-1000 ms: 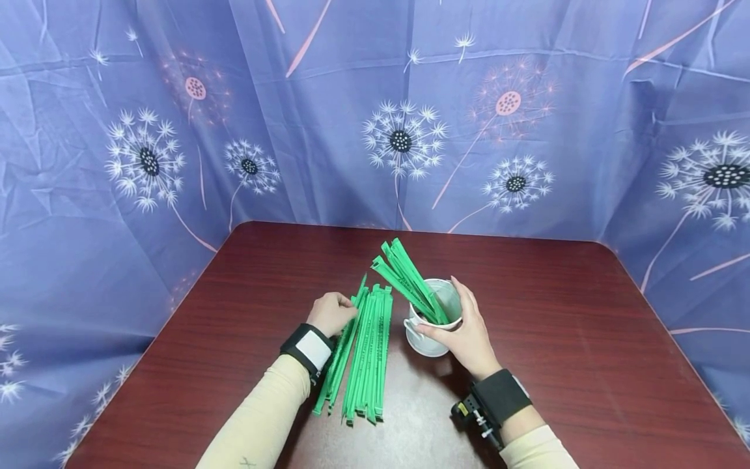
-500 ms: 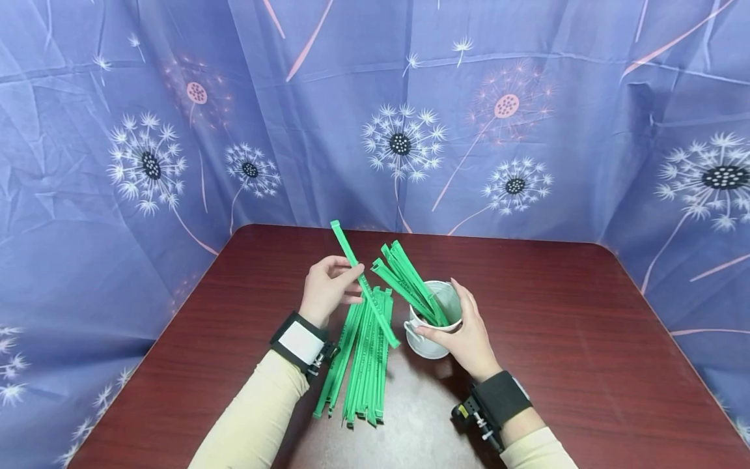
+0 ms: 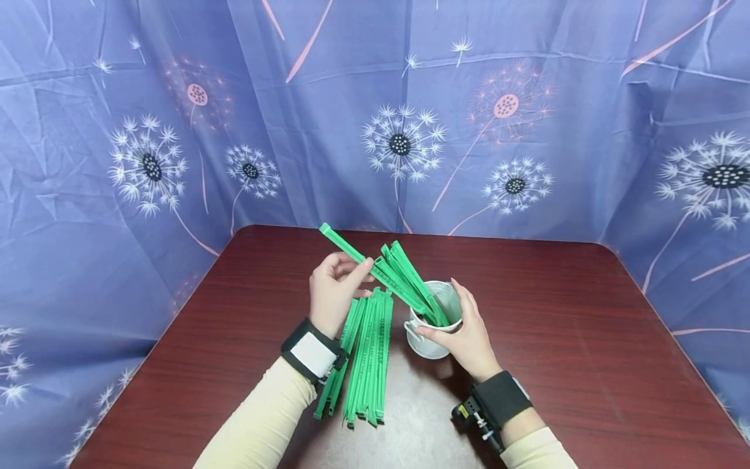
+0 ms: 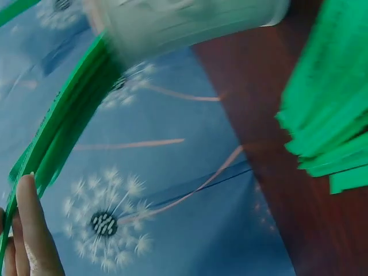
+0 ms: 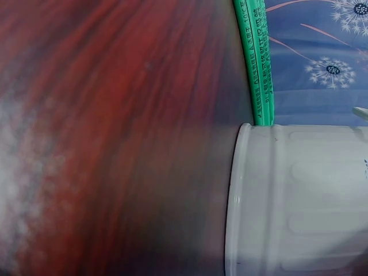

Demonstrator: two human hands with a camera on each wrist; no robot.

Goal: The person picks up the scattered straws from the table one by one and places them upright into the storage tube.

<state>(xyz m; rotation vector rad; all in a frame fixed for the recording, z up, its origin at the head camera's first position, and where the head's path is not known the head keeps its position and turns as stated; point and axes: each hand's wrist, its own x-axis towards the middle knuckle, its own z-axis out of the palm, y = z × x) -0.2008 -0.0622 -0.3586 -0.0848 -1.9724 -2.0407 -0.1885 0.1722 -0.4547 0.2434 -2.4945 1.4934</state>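
My left hand (image 3: pixel 335 286) pinches one long, thin green packet (image 3: pixel 342 241) between thumb and fingers. The packet slants down to the right, its lower end at the mouth of a small white pail (image 3: pixel 430 347). Several like packets (image 3: pixel 402 262) lean out of that pail toward the back left. Around the pail's right side, near the rim, curls my right hand (image 3: pixel 471 332), gripping it. In the right wrist view, printed lettering shows on the green packets (image 5: pixel 258 69) above the pail (image 5: pixel 310 201). The left wrist view has my left fingers (image 4: pixel 35 230) at the packets' upper ends.
A pile of green packets (image 3: pixel 370 358) lies on the dark red wooden table (image 3: pixel 562 326), left of the pail and partly under my left forearm. Blue curtains (image 3: pixel 328 143) with dandelion prints stand behind the table and along its sides.
My left hand has picked one packet off the pile, lifted it, and swung its lower end right to the pail. My right hand has stayed on the pail.
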